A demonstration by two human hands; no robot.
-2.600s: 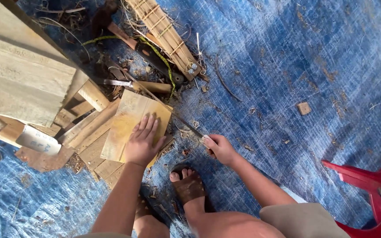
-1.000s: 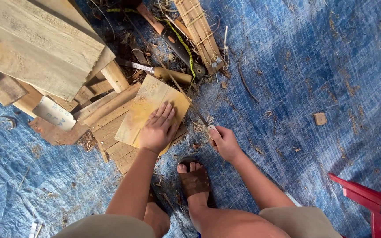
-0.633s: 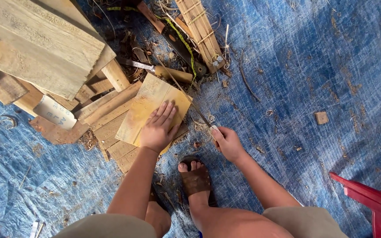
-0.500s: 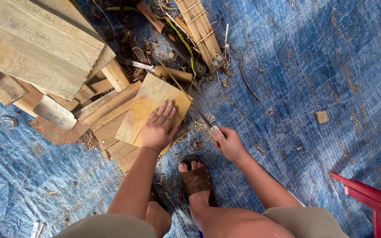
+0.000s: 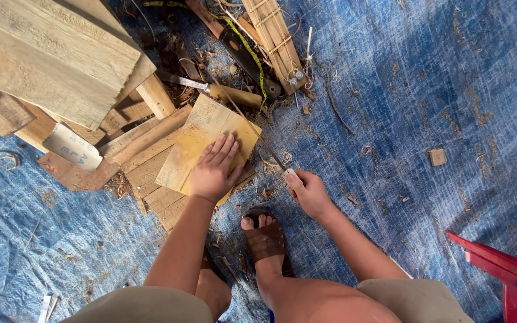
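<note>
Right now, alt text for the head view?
Looking down, the person's left hand presses flat on a pale wooden board lying on stacked planks, while the right hand grips a thin saw along the board's edge. A sandalled foot rests on the blue tarp.

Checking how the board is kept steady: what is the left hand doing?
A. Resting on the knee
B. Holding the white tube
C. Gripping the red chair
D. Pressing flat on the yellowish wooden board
D: the left hand lies palm down, fingers spread, on the yellowish wooden board, while the right hand grips a thin saw's handle.
</note>
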